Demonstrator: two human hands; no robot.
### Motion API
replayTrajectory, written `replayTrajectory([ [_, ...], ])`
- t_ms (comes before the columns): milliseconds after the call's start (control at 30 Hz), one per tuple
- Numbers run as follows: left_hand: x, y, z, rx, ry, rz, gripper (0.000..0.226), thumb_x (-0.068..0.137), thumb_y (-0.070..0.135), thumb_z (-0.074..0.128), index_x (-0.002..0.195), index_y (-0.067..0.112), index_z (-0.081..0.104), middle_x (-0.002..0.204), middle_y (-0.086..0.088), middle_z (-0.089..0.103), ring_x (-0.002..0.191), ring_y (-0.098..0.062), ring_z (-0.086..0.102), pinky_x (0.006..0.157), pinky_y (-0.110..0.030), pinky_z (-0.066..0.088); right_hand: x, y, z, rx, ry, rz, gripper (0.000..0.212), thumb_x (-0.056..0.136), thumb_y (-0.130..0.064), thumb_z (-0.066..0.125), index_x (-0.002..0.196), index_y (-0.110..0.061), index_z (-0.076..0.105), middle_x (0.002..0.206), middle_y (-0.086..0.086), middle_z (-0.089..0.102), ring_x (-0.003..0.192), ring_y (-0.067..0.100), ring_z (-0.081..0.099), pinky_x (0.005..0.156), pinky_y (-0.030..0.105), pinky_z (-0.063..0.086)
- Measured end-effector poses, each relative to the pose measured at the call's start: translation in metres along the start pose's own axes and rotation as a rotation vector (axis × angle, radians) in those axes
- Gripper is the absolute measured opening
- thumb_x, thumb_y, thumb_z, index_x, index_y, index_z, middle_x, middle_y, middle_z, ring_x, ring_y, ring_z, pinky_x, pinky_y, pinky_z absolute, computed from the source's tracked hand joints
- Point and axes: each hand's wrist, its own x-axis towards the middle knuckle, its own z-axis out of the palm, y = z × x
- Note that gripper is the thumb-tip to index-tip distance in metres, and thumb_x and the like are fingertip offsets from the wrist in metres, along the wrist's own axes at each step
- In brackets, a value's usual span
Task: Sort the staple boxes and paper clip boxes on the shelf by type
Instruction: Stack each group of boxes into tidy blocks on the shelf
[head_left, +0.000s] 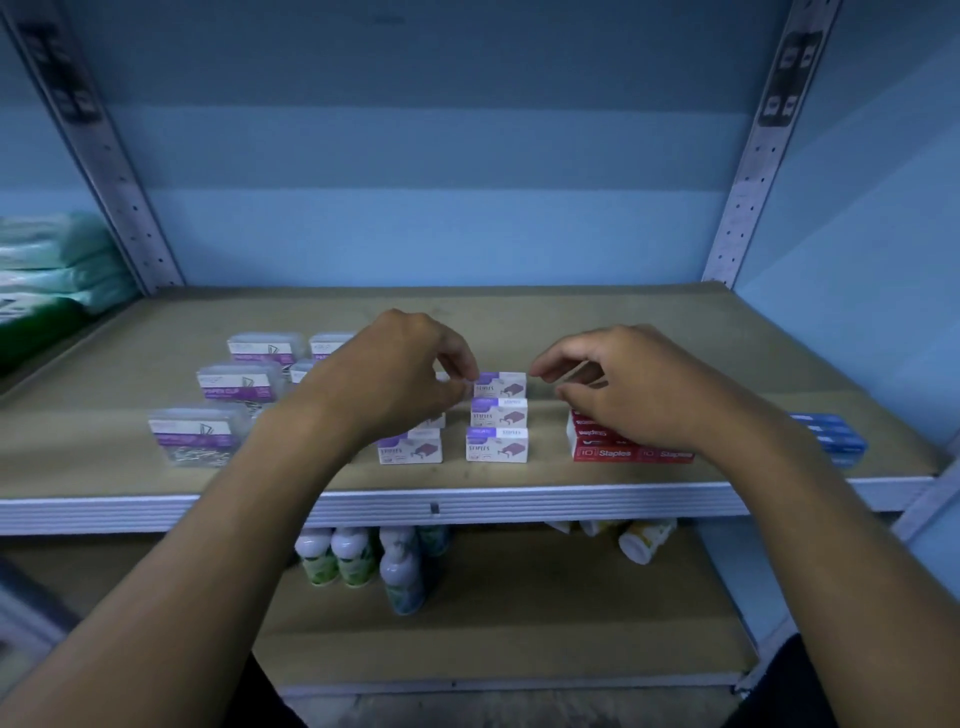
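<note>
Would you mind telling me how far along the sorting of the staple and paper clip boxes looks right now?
Mostly done, it seems. The clear paper clip boxes sit grouped at left, white staple boxes in rows at centre, red staple boxes and blue boxes at right. In hand: the left hand touches the rearmost white box; the right hand hovers beside it. Left: squaring that box.

On the shelf, the white-and-purple boxes read "STAPLES" on their fronts: the front one in the middle row (497, 445), the one behind it (498, 413), the rearmost (501, 385), and another to their left (410, 449). The red box (631, 451) carries "10 Staples" in white, printed twice along its front. The clear plastic boxes on the left bear a purple band reading "PAPER CLIP", legible on the middle one (236, 385); on the nearest one (195, 437) it is too blurred. The blue boxes (831, 436) at far right cannot be read.
</note>
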Motion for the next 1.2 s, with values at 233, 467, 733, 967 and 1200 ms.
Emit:
replayTrajectory([
  [233, -0.005, -0.022, 0.003, 0.018, -0.069, -0.033, 0.025, 0.085, 0.023, 0.073, 0.109, 0.03, 0.074, 0.109, 0.014, 0.07, 0.084, 0.002, 0.057, 0.062, -0.004, 0.034, 0.011, -0.014, 0.016, 0.024, -0.019, -0.016, 0.027, 0.093, -0.022, 0.066, 0.113, -0.039, 0.072, 0.104, -0.022, 0.069, 0.089, -0.008, 0.064, 0.086, 0.024, 0.055],
  [467, -0.008, -0.029, 0.007, 0.02, -0.086, -0.041, 0.031, 0.086, 0.018, 0.072, 0.113, 0.032, 0.072, 0.111, 0.014, 0.069, 0.081, 0.001, 0.052, 0.076, -0.014, 0.038, 0.02, -0.02, 0.029, 0.02, -0.047, -0.01, 0.026, 0.089, -0.026, 0.072, 0.113, -0.035, 0.073, 0.107, -0.019, 0.07, 0.092, -0.005, 0.065, 0.087, 0.025, 0.055],
  [733, -0.003, -0.03, 0.012, 0.06, -0.064, -0.1, 0.032, 0.085, 0.011, 0.071, 0.112, 0.029, 0.073, 0.111, 0.009, 0.07, 0.089, -0.007, 0.061, 0.078, -0.02, 0.046, 0.028, -0.019, 0.041, -0.053, -0.02, 0.0, 0.02, 0.087, -0.028, 0.076, 0.105, -0.035, 0.077, 0.099, -0.019, 0.072, 0.081, -0.01, 0.059, 0.068, 0.015, 0.045],
  [967, -0.001, -0.029, 0.015, 0.012, -0.068, -0.132, 0.03, 0.084, 0.009, 0.074, 0.11, 0.024, 0.075, 0.108, 0.004, 0.073, 0.096, -0.01, 0.067, 0.081, -0.02, 0.048, 0.028, -0.018, 0.041, -0.071, -0.015, 0.01, 0.022, 0.088, -0.024, 0.073, 0.105, -0.036, 0.077, 0.095, -0.019, 0.073, 0.081, -0.008, 0.061, 0.069, 0.016, 0.047],
  [1200, -0.009, -0.025, 0.007, -0.003, -0.049, -0.119, 0.029, 0.085, 0.011, 0.073, 0.109, 0.027, 0.076, 0.108, 0.007, 0.073, 0.085, -0.005, 0.064, 0.073, -0.016, 0.041, 0.021, -0.023, 0.036, -0.054, -0.002, 0.01, 0.019, 0.089, -0.025, 0.071, 0.103, -0.037, 0.078, 0.094, -0.019, 0.072, 0.081, -0.005, 0.062, 0.074, 0.023, 0.054],
])
